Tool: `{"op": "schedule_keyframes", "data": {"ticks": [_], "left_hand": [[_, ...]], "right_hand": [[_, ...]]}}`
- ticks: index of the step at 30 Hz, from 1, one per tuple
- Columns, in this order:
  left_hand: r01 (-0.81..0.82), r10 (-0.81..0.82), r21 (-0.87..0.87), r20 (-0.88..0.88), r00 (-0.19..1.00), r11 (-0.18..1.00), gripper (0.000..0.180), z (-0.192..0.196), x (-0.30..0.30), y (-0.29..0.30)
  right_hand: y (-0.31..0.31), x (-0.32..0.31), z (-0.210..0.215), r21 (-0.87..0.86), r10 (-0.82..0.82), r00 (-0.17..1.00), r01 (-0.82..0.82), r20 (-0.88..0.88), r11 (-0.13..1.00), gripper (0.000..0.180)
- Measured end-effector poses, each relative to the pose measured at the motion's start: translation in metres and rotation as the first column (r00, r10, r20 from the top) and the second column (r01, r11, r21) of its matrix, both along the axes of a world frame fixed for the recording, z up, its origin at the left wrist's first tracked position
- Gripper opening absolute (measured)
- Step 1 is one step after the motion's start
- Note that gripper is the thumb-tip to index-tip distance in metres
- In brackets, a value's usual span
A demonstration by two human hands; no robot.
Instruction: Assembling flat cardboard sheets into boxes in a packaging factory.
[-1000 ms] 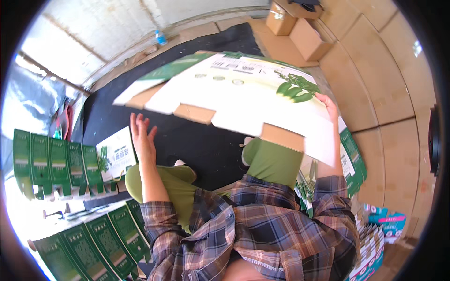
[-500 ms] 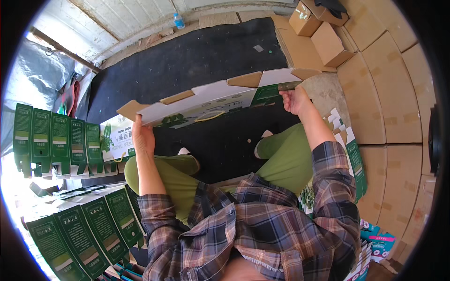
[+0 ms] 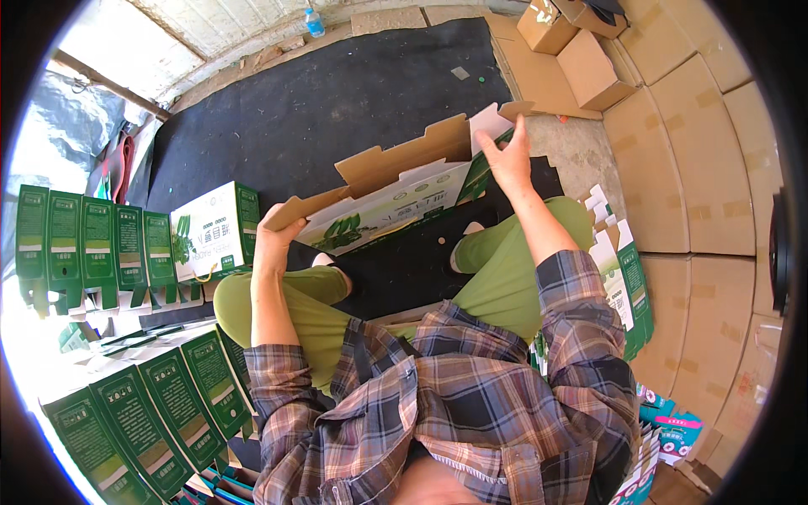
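Held above my knees is a white and green printed carton [image 3: 404,206] with plain brown inner faces and flaps standing up along its top edge. It is partly unfolded, its two long walls spread apart. My left hand [image 3: 276,240] grips its left end, the fingers behind the brown end flap. At the other end my right hand [image 3: 507,160] takes hold of the green end panel and its flaps, thumb on the near side and fingers stretched along the edge. The fingers' far sides are hidden by the cardboard.
Upright green cartons [image 3: 118,244] stand in a row at left, more green cartons [image 3: 160,412] below them. Flattened cartons [image 3: 623,278] lean by my right leg. Stacked brown boxes [image 3: 686,151] wall the right side. A black mat [image 3: 337,93] covers the floor; a blue bottle [image 3: 314,23] stands at its far edge.
The carton has gone from nearly flat to opened out, its far brown wall now showing. My right hand has shifted slightly left and up, its fingers spreading over the end; my left has moved slightly right.
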State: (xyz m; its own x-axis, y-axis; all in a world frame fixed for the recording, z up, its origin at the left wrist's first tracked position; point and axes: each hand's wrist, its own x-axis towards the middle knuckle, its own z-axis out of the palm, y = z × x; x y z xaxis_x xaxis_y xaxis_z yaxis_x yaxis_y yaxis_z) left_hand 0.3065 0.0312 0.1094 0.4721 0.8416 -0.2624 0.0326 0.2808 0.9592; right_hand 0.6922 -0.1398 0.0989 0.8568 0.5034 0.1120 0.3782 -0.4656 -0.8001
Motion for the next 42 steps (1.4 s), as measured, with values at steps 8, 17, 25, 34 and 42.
{"op": "schedule_keyframes", "data": {"ticks": [8, 17, 25, 34, 42], "left_hand": [[0.198, -0.128, 0.276, -0.254, 0.959, 0.941, 0.021, 0.009, 0.001, -0.007], [-0.332, 0.321, 0.247, 0.082, 0.943, 0.910, 0.023, 0.005, -0.008, 0.005], [-0.485, 0.483, 0.077, 0.047, 0.874, 0.871, 0.037, -0.013, -0.015, 0.024], [0.237, 0.725, 0.857, -0.513, 0.460, 0.456, 0.077, 0.045, 0.005, 0.027], [0.631, 0.519, 0.698, -0.698, 0.493, 0.339, 0.082, 0.061, 0.039, 0.022]], "right_hand": [[0.016, -0.020, 0.022, -0.065, 0.077, 0.986, -0.068, 0.149, 0.996, 0.093], [0.000, -0.015, 0.025, 0.291, 0.372, 0.924, -0.333, -0.087, 0.897, 0.076], [0.001, -0.027, 0.032, 0.341, 0.484, 0.823, -0.381, -0.298, 0.859, 0.070], [-0.013, -0.031, 0.051, 0.255, 0.463, 0.753, -0.386, -0.468, 0.886, 0.069], [-0.027, -0.028, 0.040, 0.209, 0.384, 0.718, -0.325, -0.581, 0.922, 0.042]]}}
